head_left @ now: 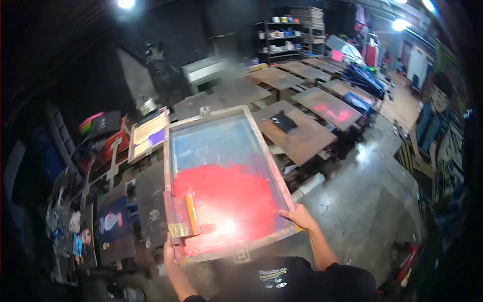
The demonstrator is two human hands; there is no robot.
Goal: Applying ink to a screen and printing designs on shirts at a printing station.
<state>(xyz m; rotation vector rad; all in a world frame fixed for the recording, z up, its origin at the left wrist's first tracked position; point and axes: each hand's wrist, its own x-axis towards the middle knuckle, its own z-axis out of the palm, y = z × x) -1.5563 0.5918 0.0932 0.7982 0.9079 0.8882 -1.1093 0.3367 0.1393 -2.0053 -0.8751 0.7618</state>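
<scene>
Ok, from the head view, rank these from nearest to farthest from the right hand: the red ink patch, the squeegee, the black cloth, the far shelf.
1. Red ink patch: on the screen mesh, just left of the right hand.
2. Squeegee: at the frame's left side.
3. Black cloth: on a board beyond the frame.
4. Shelf: at the back wall.

Rows of flat brown printing boards (302, 136) run back through a dim workshop, one marked with a red smear (329, 111) and another carrying a dark folded cloth (285, 122). A smaller pale frame (147, 134) lies to the left, near dark printed shirts (111, 224). A shelf of tubs (280, 36) stands at the back, above a grey concrete floor (362, 196)
</scene>
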